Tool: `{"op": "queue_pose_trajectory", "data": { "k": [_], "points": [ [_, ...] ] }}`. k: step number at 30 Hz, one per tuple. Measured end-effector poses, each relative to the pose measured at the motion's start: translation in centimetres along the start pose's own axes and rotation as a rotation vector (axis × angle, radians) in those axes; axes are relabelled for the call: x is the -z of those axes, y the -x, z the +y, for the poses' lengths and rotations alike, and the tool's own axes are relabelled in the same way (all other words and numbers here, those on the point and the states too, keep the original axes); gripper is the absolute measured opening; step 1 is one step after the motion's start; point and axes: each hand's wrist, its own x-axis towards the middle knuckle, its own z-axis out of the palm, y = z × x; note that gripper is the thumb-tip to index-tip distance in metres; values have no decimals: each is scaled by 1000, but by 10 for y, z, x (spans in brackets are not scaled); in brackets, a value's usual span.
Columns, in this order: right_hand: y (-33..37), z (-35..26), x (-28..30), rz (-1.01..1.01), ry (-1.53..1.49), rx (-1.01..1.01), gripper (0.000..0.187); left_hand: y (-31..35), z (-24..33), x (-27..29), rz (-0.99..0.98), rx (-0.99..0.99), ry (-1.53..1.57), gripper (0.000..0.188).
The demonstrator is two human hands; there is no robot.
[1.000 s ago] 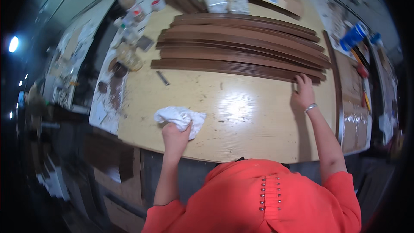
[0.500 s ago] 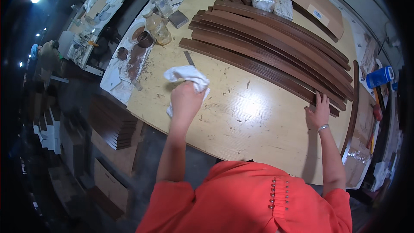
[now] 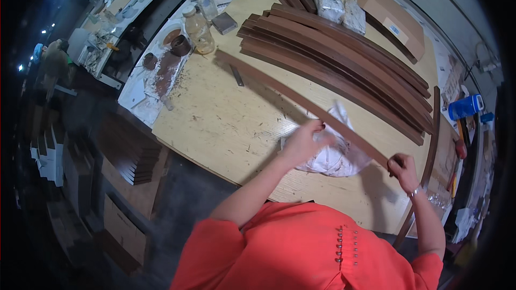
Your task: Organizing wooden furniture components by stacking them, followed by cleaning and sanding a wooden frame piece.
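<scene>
My right hand (image 3: 403, 167) is closed around the near right end of a long brown wooden strip (image 3: 293, 95), which slants up and left across the table. Close to the strip's lower edge is my left hand (image 3: 307, 142), its thumb apart from its fingers and somewhat blurred. A crumpled white cloth (image 3: 341, 158) lies under and beside that hand, partly hidden by the strip. Beyond the strip, several similar brown strips (image 3: 328, 70) lie side by side in a pile.
Jars and bottles (image 3: 198, 31), a dark cup (image 3: 180, 46) and a grey block (image 3: 224, 22) stand at the far left. A small metal blade (image 3: 237, 76) lies on the table (image 3: 215, 129). Wrapped white blocks (image 3: 329, 2), a cardboard box (image 3: 395, 19) and a blue container (image 3: 466, 107) are farther right.
One strip has left the pile's near edge and is now in my right hand, raised and angled. My left hand and the white cloth have shifted right, beside the strip.
</scene>
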Motion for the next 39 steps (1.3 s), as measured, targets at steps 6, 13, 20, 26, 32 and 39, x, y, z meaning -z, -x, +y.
{"op": "queue_pose_trajectory", "data": {
  "k": [6, 13, 20, 26, 32, 39],
  "points": [
    [71, -10, -27, 162, 404, 284, 34, 30, 10, 13, 247, 365, 1065, 42],
    [102, -4, -47, 209, 418, 260, 45, 75, -10, 75, -455, 528, 389, 32],
    [111, 18, -85, 186, 466, 363, 46, 9, -21, 189, 291, 260, -694, 41],
    [110, 17, -89, 242, 525, 404, 45, -30, -66, 186, 337, 236, -1051, 56],
    [93, 0, -53, 402, 604, 478, 46, 17, 43, 84, -374, -210, -608, 74],
    [90, -47, 3, 48, -864, 418, 87, 11, 30, 45, -206, -397, -596, 49]
  ]
}}
